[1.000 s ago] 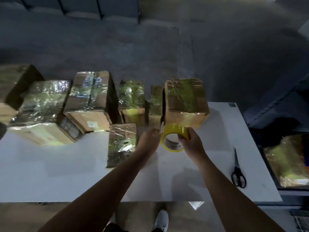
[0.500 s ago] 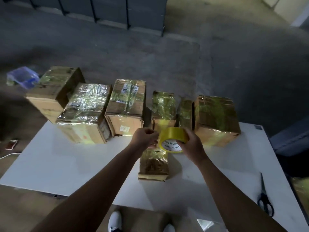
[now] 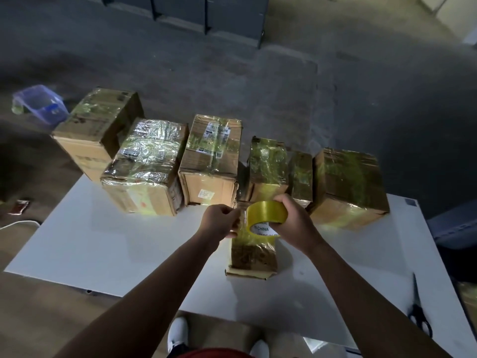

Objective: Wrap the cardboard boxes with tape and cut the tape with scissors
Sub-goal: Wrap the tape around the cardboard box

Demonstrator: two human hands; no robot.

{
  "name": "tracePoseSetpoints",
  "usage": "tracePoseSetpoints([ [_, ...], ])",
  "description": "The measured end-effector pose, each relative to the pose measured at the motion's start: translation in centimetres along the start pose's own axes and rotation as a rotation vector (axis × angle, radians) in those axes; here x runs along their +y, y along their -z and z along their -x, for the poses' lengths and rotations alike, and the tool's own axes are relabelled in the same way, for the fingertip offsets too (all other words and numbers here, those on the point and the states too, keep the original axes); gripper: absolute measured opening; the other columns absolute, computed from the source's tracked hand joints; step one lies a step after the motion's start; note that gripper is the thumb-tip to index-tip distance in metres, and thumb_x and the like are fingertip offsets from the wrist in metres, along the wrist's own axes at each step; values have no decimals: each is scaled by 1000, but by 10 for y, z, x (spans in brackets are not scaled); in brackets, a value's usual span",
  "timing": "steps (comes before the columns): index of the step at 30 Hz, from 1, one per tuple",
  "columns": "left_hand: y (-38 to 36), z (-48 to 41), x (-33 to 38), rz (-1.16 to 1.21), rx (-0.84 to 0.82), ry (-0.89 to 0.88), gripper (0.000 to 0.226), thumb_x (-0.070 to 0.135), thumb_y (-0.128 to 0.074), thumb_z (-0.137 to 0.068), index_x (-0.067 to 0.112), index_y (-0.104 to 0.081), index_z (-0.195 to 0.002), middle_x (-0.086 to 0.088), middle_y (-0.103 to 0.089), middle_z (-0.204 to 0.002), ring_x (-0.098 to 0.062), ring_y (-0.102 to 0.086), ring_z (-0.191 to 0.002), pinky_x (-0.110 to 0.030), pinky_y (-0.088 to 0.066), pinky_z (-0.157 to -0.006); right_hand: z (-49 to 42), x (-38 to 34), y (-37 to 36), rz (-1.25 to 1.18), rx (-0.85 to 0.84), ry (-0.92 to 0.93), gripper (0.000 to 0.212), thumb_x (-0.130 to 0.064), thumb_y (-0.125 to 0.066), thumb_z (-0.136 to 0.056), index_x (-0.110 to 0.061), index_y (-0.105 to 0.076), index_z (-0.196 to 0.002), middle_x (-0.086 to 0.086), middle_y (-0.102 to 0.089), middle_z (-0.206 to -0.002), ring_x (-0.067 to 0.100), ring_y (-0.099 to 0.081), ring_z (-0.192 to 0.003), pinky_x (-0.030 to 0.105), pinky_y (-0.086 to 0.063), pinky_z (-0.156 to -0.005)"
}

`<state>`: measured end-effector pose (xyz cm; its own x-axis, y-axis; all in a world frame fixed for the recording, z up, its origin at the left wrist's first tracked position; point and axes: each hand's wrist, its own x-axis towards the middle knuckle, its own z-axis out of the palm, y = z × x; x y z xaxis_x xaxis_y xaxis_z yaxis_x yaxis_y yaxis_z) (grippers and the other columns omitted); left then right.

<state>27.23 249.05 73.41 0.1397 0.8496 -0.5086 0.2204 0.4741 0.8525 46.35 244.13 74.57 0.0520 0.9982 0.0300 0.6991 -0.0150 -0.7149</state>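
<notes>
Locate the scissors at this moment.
In the head view the scissors lie flat near the white table's near right corner, right of the small box and untouched.

Only one view here, worn on the person's head, looking forward and steeply down across the near edge of the white rectangular table (image 3: 103, 241). It sits close in: both bare forearms run up from the bottom of the frame to the left hand (image 3: 219, 223) and right hand (image 3: 291, 220), which meet mid-frame at a yellow roll of tape (image 3: 265, 210). The wide lens takes in the white shoes (image 3: 178, 332) directly below, the tape-wrapped brown cardboard boxes (image 3: 211, 156) along the far side, the black-handled scissors (image 3: 419, 316) at the right margin, and grey concrete floor (image 3: 258, 86) up to dark cabinets (image 3: 206, 11).
</notes>
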Motion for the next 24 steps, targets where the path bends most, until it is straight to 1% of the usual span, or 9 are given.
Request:
tracePoseSetpoints([
  [2, 2, 1, -4, 9, -24, 17, 25, 26, -69, -89, 1, -67, -90, -9, -66, -73, -15, -65, -62, -27, -57, -53, -1, -4, -2, 27, -69, 16, 43, -6, -71, -75, -20, -55, -112, -13, -53, -95, 5, -52, -85, 14, -39, -65],
  [4, 5, 2, -9, 31, 1, 8, 24, 24, -71, -87, 1, -65, -86, -9, -65, -71, -15, -63, -59, -25, -56, -52, -1, -5, -3, 42, -118, 8, 46, -7, -70, -76, -21, -53, -116, -10, -51, -100, 9, -52, -90, 14, -37, -66],
  [7, 8, 1, -17, 38, 69, 3, 18, 18, -69, -88, 3, -64, -79, -11, -65, -71, -16, -62, -58, -21, -54, -49, 0, -9, -4, 38, -112, 26, 46, -10, -73, -76, -22, -54, -116, -10, -53, -102, 11, -53, -92, 15, -39, -67],
  [9, 8, 0, -22, 23, 80, 11, 17, 17, -68, -89, 5, -63, -77, -11, -65, -70, -16, -62, -59, -20, -52, -48, 1, -12, -3, 87, -121, 91, 47, -12, -75, -75, -21, -57, -117, -10, -55, -105, 10, -54, -93, 14, -40, -69],
  [13, 3, -1, -31, -48, 87, 11, 18, 18, -68, -89, 6, -62, -77, -9, -63, -67, -14, -60, -54, -18, -49, -46, 0, -19, -7, 217, -115, 140, 52, -14, -78, -73, -16, -60, -122, 2, -62, -117, 20, -58, -102, 25, -45, -80],
  [15, 2, -3, -34, -76, 96, 2, 18, 19, -68, -89, 7, -62, -77, -8, -63, -66, -12, -59, -51, -19, -48, -45, -1, -23, -9, 258, -114, 131, 55, -15, -79, -73, -15, -60, -124, 5, -63, -120, 23, -59, -104, 27, -46, -83],
  [19, 15, -10, -37, -87, 147, -12, 17, 20, -66, -90, 9, -62, -78, -6, -65, -69, -14, -61, -56, -23, -51, -51, -3, -24, -3, 405, -176, 153, 56, -21, -79, -73, -14, -60, -125, 7, -65, -117, 26, -64, -100, 29, -50, -78],
  [22, 22, -17, -37, -76, 154, -20, 16, 20, -66, -90, 10, -63, -77, -5, -66, -70, -15, -63, -59, -25, -53, -54, -9, -28, -4, 514, -189, 163, 53, -19, -76, -74, -15, -61, -124, 8, -67, -109, 28, -64, -93, 26, -44, -70],
  [24, 22, -21, -39, -54, 164, -5, 17, 20, -67, -90, 10, -63, -77, -5, -66, -71, -15, -63, -60, -25, -53, -54, -15, -37, -8, 599, -225, 157, 48, -21, -72, -76, -16, -60, -122, 8, -65, -103, 29, -63, -90, 28, -41, -68],
])
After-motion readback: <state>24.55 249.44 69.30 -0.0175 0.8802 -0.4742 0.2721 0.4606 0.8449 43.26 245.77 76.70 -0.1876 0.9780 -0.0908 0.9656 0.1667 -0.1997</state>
